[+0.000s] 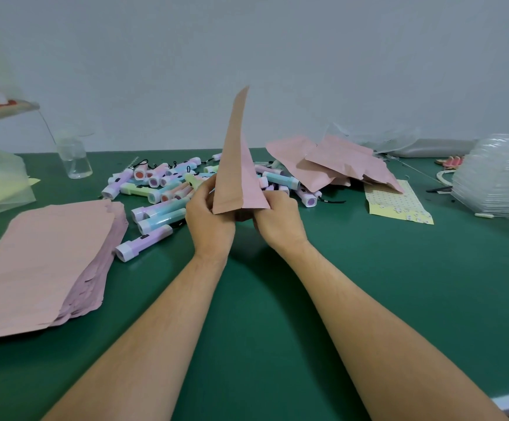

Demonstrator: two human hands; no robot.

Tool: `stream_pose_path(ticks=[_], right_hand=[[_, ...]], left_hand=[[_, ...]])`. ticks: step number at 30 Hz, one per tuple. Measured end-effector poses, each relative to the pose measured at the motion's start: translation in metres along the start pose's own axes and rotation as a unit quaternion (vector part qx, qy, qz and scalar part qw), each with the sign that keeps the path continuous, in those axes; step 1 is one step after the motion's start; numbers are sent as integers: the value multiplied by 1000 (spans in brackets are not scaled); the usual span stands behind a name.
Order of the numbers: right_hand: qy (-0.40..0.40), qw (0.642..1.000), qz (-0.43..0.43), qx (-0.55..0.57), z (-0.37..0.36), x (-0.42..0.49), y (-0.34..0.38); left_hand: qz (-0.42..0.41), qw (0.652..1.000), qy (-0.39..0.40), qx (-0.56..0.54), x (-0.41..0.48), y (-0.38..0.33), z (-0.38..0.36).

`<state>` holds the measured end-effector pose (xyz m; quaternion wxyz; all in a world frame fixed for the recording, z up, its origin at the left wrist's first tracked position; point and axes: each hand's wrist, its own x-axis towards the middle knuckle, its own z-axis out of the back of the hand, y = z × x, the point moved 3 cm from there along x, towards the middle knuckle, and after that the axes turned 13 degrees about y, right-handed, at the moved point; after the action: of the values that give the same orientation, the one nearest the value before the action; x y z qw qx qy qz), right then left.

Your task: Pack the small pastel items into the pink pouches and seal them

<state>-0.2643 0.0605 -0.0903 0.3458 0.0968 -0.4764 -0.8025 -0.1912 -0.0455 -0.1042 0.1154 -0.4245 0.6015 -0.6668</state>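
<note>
Left hand [209,215] and right hand [279,218] pinch the upright flat pink paper pouch [238,174] at its lower edge, apparently spreading its mouth for filling.

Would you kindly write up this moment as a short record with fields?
held pouch: pink, upright, nearly edge-on to the camera
left hand: grips the held pouch at its lower end
right hand: grips the same end from the other side
pastel items: loose pile behind the hands
flat pouches: stack at left
loose pouches: heap at back right
sticker sheet: yellow, partly under that heap
table: green
</note>
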Motion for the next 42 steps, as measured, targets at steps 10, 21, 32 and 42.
stream_pose_path(ticks=[10, 21, 32, 42], right_hand=[[-170, 956, 28, -238, 12, -8, 10], [-201, 933, 39, -297, 29, -6, 9], [-181, 931, 71, -310, 35, -4, -6], [-70, 922, 229, -306, 22, -11, 9]], left_hand=[[-58, 995, 52, 59, -11, -8, -12], [-56, 990, 54, 116, -15, -18, -13], [122, 918, 287, -246, -13, -21, -16], [181, 893, 250, -328, -4, -10, 3]])
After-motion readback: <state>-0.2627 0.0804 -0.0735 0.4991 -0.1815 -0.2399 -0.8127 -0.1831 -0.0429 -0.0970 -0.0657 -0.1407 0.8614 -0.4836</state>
